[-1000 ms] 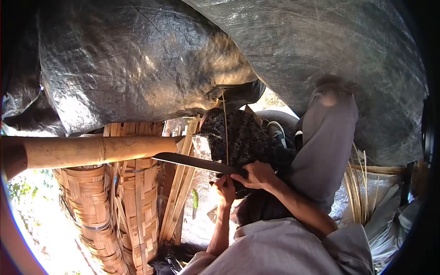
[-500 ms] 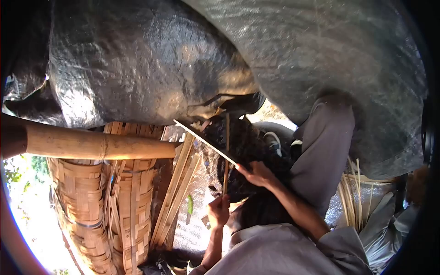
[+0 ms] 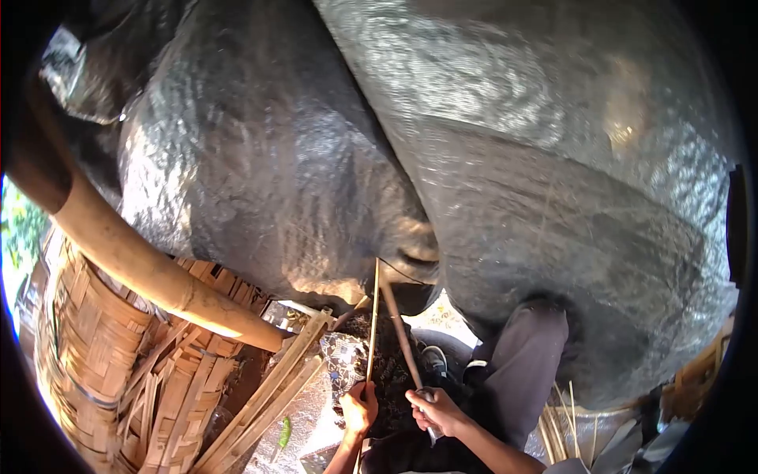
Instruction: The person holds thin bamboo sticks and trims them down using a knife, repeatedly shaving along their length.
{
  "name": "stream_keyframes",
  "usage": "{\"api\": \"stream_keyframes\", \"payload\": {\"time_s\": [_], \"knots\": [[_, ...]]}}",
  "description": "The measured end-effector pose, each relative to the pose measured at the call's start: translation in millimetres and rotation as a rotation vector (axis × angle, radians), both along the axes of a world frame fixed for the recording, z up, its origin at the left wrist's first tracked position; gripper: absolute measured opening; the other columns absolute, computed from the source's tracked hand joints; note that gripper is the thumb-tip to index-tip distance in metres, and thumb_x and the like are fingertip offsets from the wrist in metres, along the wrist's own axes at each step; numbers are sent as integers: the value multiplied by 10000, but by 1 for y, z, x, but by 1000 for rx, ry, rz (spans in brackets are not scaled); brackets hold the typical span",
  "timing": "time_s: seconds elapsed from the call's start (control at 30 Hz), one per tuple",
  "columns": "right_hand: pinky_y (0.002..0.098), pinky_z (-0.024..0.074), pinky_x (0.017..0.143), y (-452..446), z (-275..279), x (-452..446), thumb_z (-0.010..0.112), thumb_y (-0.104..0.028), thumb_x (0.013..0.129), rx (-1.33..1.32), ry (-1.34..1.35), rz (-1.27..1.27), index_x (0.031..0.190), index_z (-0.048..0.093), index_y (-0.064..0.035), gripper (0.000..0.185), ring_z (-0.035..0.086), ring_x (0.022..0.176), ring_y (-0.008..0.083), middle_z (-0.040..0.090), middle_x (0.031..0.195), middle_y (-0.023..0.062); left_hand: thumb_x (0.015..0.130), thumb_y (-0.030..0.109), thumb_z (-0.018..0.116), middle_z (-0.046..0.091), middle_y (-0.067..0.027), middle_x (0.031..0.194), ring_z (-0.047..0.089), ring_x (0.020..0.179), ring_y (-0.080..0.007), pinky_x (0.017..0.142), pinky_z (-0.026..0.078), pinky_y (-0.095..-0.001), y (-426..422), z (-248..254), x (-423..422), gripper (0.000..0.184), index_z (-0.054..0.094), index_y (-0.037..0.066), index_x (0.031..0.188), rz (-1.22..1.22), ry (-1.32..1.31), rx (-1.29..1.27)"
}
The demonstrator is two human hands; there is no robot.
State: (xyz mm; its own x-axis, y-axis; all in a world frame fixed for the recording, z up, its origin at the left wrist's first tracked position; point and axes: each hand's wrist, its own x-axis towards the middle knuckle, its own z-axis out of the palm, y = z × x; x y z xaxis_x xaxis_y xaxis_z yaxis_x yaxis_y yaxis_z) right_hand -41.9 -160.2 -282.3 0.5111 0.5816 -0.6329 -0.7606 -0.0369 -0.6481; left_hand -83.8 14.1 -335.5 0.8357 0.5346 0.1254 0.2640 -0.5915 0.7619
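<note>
My left hand (image 3: 359,407) is closed around a thin, pale bamboo strip (image 3: 373,324) that stands nearly upright. My right hand (image 3: 439,411), just to its right, grips a long-handled knife (image 3: 401,332). The knife's brown wooden handle points up and slightly left, and a short grey metal part shows below the fingers. The upper ends of strip and handle lie close together, with a thin dark line near the tips. Whether they touch I cannot tell. Dark trousers and a shoe (image 3: 433,359) lie beyond the hands.
Woven bamboo baskets (image 3: 95,332) stand on the left beneath a thick bamboo pole (image 3: 150,265). Split bamboo slats (image 3: 260,395) lean beside them, near a green pod-like thing (image 3: 285,431). Dark plastic sheeting (image 3: 276,158) hangs ahead. More thin strips (image 3: 560,426) lie at right.
The view has tilted upward and turned. The knife handle has swung from a steep leftward slant to nearly alongside the strip. Both hands sit lower in view, still gripping.
</note>
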Motion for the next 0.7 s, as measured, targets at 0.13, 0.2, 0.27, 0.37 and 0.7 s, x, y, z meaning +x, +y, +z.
{"api": "stream_keyframes", "payload": {"time_s": [0.13,0.2,0.27,0.37,0.7], "knots": [[256,352,367,-8,26,12,635,-339,839,130,67,-221,711,442,-67,357,408,366,102,426,493,13,832,163,585,528,-163,514,521,409,-226,434,390,-330,-4,7,-1,209,629,-19,742,3,-10,-122],[254,347,357,-8,27,20,634,-331,841,40,-79,-244,715,441,-66,351,413,356,102,433,482,13,836,160,585,533,-173,525,517,406,-240,429,384,-333,-3,9,-3,209,624,-18,735,-6,17,-157],[254,344,349,-11,17,27,630,-309,848,-111,-248,-146,706,437,-69,339,415,346,100,438,470,11,839,156,586,534,-184,534,514,407,-257,426,378,-337,-2,8,-8,205,619,-16,731,4,28,-171],[250,338,346,-12,5,19,561,-334,887,-121,-190,-31,691,452,-72,344,417,342,94,443,464,18,841,155,591,509,-164,497,474,370,-230,400,352,-329,-3,15,-17,208,617,-14,722,15,81,-197],[455,494,496,11,-9,16,539,-541,804,-715,-1150,395,805,652,-74,480,608,555,380,592,562,180,823,108,605,518,-162,500,475,367,-217,397,348,-330,-6,15,-8,157,629,-13,726,23,20,-146]]}}
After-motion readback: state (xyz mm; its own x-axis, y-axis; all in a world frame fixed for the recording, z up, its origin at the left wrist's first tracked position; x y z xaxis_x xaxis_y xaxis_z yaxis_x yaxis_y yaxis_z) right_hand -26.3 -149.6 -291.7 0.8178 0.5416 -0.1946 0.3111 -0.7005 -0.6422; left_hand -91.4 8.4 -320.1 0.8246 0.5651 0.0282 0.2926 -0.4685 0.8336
